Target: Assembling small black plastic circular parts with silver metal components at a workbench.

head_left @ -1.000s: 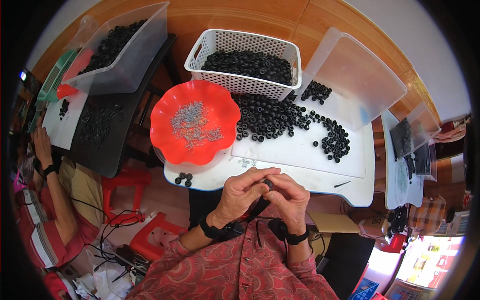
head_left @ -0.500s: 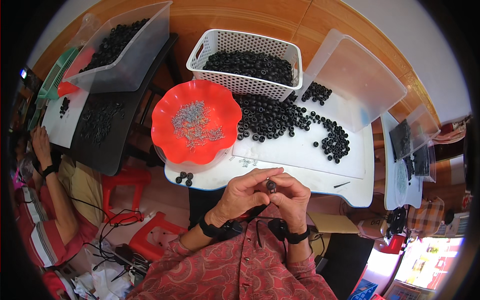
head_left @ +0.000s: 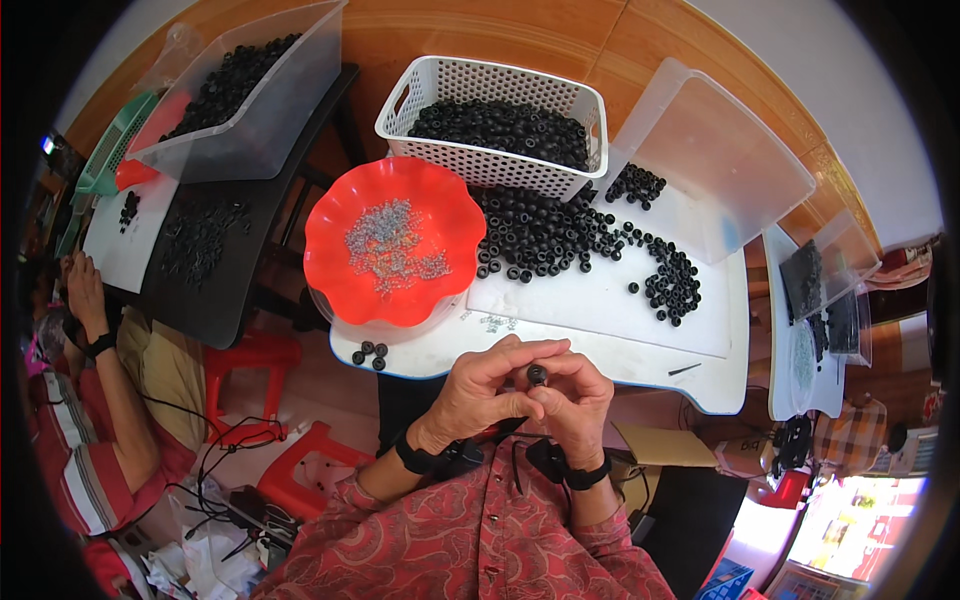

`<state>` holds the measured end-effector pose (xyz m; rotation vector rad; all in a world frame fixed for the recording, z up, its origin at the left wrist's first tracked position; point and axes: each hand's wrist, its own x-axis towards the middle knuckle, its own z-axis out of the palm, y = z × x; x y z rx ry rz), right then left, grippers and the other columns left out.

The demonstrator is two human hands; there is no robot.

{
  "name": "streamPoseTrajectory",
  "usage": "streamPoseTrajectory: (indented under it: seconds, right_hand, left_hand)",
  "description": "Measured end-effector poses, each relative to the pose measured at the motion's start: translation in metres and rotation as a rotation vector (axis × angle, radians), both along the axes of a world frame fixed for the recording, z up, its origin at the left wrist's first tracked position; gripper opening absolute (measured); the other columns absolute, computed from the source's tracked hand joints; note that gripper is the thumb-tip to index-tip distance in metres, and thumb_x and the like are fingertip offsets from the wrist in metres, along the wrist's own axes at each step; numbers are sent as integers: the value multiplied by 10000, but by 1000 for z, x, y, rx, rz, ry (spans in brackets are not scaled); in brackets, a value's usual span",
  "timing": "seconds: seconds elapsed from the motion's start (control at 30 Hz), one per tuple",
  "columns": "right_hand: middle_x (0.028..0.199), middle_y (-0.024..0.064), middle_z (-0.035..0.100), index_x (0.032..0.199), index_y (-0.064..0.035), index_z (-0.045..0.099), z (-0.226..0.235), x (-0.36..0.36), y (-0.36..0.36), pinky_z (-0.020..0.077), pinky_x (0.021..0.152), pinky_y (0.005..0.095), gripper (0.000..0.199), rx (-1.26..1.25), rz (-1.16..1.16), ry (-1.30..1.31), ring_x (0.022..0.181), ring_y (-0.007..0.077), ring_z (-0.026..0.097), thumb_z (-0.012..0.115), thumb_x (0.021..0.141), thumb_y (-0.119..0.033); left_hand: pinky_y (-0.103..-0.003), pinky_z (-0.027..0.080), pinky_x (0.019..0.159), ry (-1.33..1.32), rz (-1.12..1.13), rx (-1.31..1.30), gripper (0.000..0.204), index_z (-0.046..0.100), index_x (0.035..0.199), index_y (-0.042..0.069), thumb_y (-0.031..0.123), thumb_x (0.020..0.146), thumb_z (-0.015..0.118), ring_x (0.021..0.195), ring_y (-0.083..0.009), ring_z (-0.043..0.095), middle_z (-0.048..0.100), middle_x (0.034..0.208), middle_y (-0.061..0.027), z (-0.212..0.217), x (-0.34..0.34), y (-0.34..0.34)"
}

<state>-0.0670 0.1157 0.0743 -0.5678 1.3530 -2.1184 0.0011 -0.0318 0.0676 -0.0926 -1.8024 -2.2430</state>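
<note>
Close in front of my chest, a small round black part with a hole (head_left: 537,374) sits between the fingertips of both hands. My right hand (head_left: 575,395) pinches it with thumb and index finger. My left hand (head_left: 492,390) curls around from the other side, its thumb and fingers closed in at the same part. Just beyond my hands is the white table (head_left: 430,357). A red wavy-rimmed bowl (head_left: 330,270) on it holds many tiny clear or silvery pieces (head_left: 385,240). Loose black round parts (head_left: 530,235) lie heaped right of the bowl.
A white perforated basket (head_left: 480,160) full of black parts stands at the back. Beside it leans a clear plastic bin (head_left: 710,160). A thin dark tool (head_left: 684,369) lies near the right edge. At left, another person's hand (head_left: 85,290) rests by a black table (head_left: 225,300).
The black part in my fingers has tilted and shifted slightly left and down. My right hand has moved a little left with it; my left hand has barely moved.
</note>
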Motion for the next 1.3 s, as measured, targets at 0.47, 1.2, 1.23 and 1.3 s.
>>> streamPoseTrajectory:
  seconds: [0.47, 1.2, 1.23, 1.3]
  right_hand:
    - [930, 59, 635, 984, 8, 636, 3, 4, -6, 494, 782, 259, 250, -66, -81, -11, 828, 110, 583, 722, 764, 92]
    - [1121, 101, 627, 1152, 26, 651, 6, 0, -6, 506, 829, 258, 381, 61, -19, 173, 946, 129, 588, 742, 784, 60]
    - [1122, 100, 626, 1155, 25, 651, 6, 0, -5, 510, 823, 256, 385, 68, -12, 178, 946, 129, 588, 743, 783, 59]
    - [1122, 100, 625, 1159, 24, 652, 6, -1, -5, 514, 818, 254, 389, 76, -3, 184, 945, 128, 589, 744, 782, 57]
  left_hand:
    - [-242, 462, 784, 61, -23, 85, 632, 597, 1281, 4, 350, 778, 761, 852, -101, 522, 634, 1251, -118, -1, -3, 0]
    - [-269, 457, 967, 29, -39, 319, 397, 540, 1328, -21, 94, 953, 601, 1092, -139, 568, 599, 1281, -121, -4, 1, 0]
    - [-269, 457, 967, 29, -38, 319, 397, 540, 1328, -21, 94, 953, 601, 1092, -139, 568, 599, 1281, -121, -3, 1, 0]
    - [-268, 461, 963, 22, -27, 310, 395, 543, 1324, -21, 94, 952, 603, 1086, -137, 573, 601, 1280, -123, -3, 2, 0]
